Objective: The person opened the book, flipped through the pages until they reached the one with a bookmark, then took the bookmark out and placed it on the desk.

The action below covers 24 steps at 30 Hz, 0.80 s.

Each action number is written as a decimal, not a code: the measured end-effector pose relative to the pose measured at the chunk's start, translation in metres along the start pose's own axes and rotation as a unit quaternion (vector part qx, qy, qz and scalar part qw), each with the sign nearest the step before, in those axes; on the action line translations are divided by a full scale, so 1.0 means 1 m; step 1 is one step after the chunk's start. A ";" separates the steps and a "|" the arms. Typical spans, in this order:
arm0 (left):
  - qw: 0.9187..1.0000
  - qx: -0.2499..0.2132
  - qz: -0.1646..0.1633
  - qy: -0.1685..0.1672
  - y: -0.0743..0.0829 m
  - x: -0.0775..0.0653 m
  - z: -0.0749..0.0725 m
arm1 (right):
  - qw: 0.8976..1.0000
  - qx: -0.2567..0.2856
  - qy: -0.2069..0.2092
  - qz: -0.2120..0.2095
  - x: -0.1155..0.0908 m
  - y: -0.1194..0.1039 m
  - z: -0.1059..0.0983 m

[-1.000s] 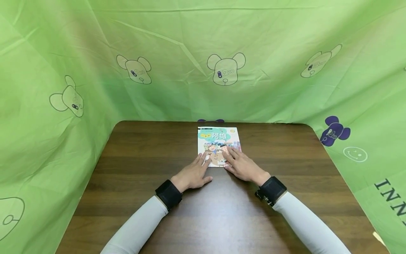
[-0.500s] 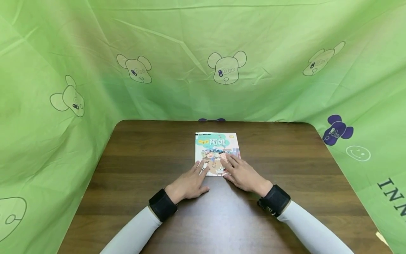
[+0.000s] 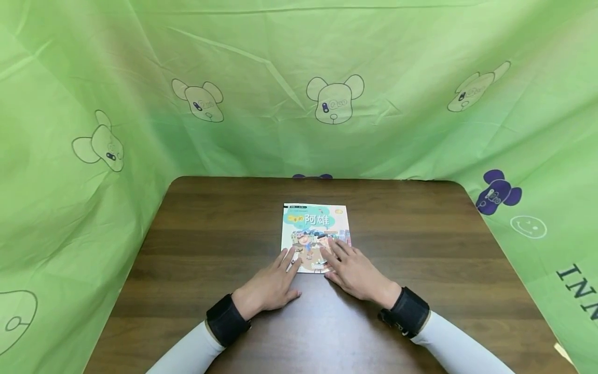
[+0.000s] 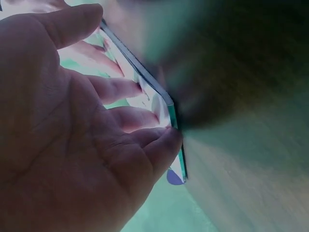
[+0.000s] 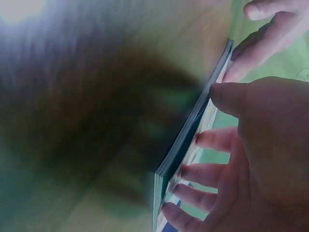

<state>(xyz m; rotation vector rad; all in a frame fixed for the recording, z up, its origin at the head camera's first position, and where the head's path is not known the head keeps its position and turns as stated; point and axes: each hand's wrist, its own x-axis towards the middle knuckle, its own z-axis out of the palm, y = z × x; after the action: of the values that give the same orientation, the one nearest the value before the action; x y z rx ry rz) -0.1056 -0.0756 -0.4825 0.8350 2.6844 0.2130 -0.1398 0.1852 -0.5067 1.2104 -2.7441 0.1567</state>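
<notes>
A thin picture book [image 3: 313, 223] with a colourful cover lies flat on the brown wooden table, near the middle of the head view. My left hand [image 3: 271, 284] rests its fingertips on the book's lower left corner, thumb spread out over the tabletop. Over the lower right part of the cover lies my right hand [image 3: 358, 271], fingers spread and touching it. In the left wrist view the fingers meet the cover beside the book's edge [image 4: 140, 67]. From the right wrist, the thumb appears at the near edge of the book [image 5: 186, 133], with the fingertips on the cover.
The wooden table [image 3: 210, 218] stretches to both sides of the book. Green cloth [image 3: 261, 135] printed with bear heads hangs behind and beside it. A small pale object [image 3: 562, 353] shows at the right edge of the table.
The book has slid towards me across the table, shifting slightly left, with both hands moving back along with it. The fingers have stayed on the cover.
</notes>
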 end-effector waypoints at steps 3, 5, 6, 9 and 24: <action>1.000 0.002 -0.006 -0.010 0.002 -0.003 0.001 | 1.000 0.007 -0.005 -0.005 -0.003 -0.003 -0.001; 1.000 0.006 -0.008 -0.008 0.003 -0.005 0.001 | 1.000 0.020 -0.013 -0.005 -0.005 -0.003 -0.003; 1.000 0.012 -0.009 -0.004 0.003 -0.006 0.002 | 0.999 0.029 -0.018 -0.006 -0.006 -0.002 -0.004; 0.999 0.029 -0.005 0.014 0.002 -0.006 0.001 | 0.997 0.068 -0.028 -0.004 -0.009 0.004 -0.007; 0.993 0.049 0.064 0.086 0.008 0.022 -0.005 | 0.990 0.122 -0.060 -0.036 -0.018 0.039 -0.021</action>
<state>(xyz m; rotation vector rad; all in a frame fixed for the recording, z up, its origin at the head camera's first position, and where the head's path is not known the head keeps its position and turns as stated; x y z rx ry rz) -0.1206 -0.0566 -0.4812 1.0652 2.8223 0.1905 -0.1546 0.2279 -0.4902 1.4189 -2.8441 0.4368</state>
